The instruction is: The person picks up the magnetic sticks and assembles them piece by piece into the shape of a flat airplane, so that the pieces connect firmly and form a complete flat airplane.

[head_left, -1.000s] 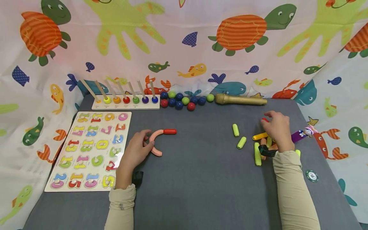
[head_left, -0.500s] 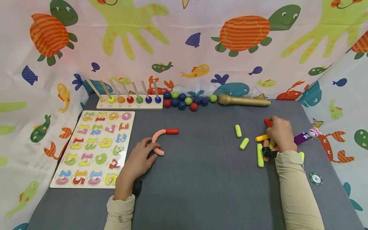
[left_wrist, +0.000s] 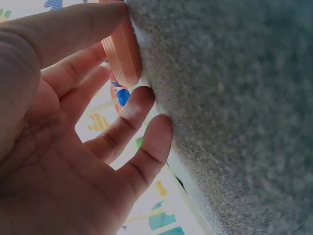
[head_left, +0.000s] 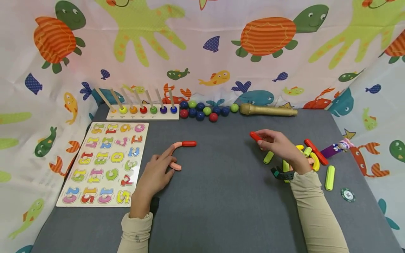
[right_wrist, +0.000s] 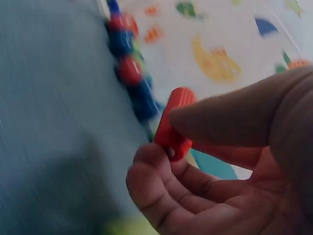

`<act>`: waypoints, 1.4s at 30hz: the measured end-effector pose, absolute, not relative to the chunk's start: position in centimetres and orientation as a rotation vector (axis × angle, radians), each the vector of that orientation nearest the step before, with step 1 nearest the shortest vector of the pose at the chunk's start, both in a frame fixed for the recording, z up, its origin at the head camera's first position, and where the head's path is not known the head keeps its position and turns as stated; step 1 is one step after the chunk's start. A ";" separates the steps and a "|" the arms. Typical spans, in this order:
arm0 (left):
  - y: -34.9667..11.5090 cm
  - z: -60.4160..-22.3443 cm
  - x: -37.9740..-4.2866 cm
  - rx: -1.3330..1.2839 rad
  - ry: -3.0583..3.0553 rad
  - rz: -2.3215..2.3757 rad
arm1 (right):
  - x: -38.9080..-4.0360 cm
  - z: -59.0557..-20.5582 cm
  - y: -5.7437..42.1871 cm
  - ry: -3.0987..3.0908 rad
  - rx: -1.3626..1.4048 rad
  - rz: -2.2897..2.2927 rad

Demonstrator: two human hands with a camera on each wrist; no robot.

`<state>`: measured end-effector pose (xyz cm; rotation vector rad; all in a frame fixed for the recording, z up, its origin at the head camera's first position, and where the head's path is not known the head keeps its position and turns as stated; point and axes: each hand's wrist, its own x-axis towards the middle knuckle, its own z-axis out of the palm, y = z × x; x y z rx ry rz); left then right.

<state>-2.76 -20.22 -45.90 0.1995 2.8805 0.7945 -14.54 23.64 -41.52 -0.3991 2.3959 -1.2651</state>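
A peach curved stick [head_left: 175,166] lies on the grey table, its upper end against a short red stick [head_left: 189,143]. My left hand [head_left: 155,175] rests on the curve, index finger extended along its upper part and the thumb near its lower end. The left wrist view shows the ribbed peach stick [left_wrist: 123,54] beside the thumb, with the other fingers loosely bent. My right hand [head_left: 279,146] pinches another short red stick [right_wrist: 168,137] between thumb and fingers, above the table. A hole shows in that stick's end.
At right lie green sticks [head_left: 329,178], a longer red stick [head_left: 316,151], yellow pieces [head_left: 315,162], a purple tube [head_left: 329,151] and a chip [head_left: 348,195]. A number puzzle board [head_left: 102,163] lies left. A peg rack [head_left: 142,116], balls [head_left: 200,116] and gold stick [head_left: 269,110] line the back.
My right hand has picked a red stick from the pile and carried it left. My left hand has shifted slightly over the peach curve, its index finger now straighter.
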 end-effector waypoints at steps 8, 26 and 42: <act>-20.2 -46.0 -2.6 0.295 2.916 0.805 | -13.6 -43.6 16.9 2.008 -0.450 -1.585; -20.2 -45.9 -3.9 0.248 2.837 0.852 | -10.2 -46.2 5.8 1.800 -0.392 -1.758; -19.9 -45.5 -3.5 0.338 2.839 0.935 | -9.2 -46.8 2.7 2.167 -0.730 -1.380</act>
